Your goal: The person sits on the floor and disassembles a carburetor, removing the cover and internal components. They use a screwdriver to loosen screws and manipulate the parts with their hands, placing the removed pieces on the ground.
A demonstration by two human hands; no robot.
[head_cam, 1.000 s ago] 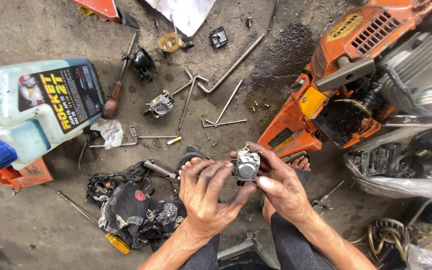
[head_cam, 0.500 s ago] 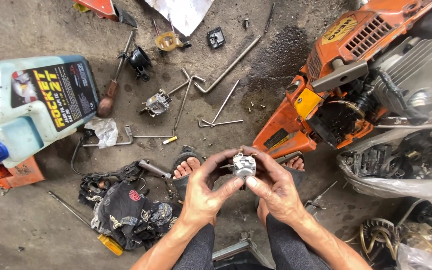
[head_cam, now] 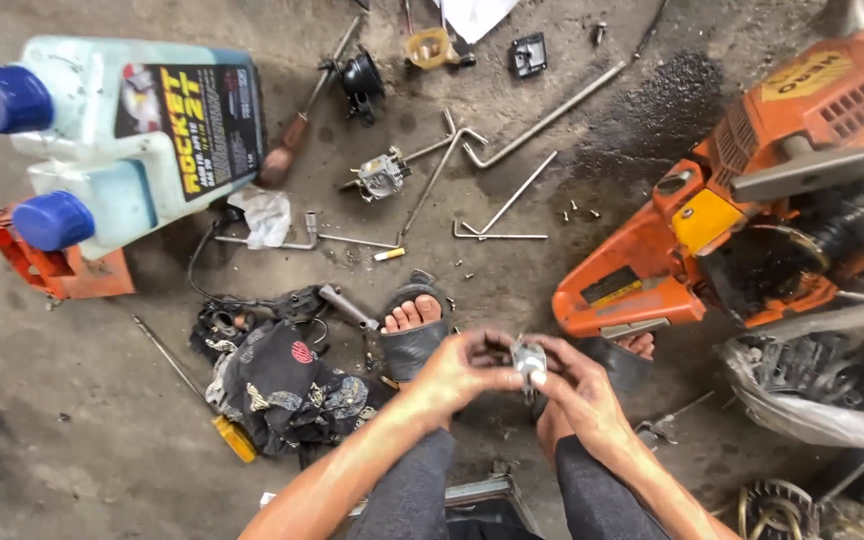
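1. Nearest, above the knees: left hand (head_cam: pixel 464 372) and right hand (head_cam: pixel 574 388) pinching a small grey metal engine part (head_cam: pixel 529 360) between fingertips, held off the floor.
2. Probably inspecting or fitting that part; next calls for a firm two-sided pinch and careful turning.
3. Just beyond: sandalled foot (head_cam: pixel 412 322), dark patterned rag (head_cam: pixel 287 385).
4. Farther: orange chainsaw body (head_cam: pixel 712 240), bent rod wrenches (head_cam: pixel 507 215), translucent oil jug (head_cam: pixel 122 140).
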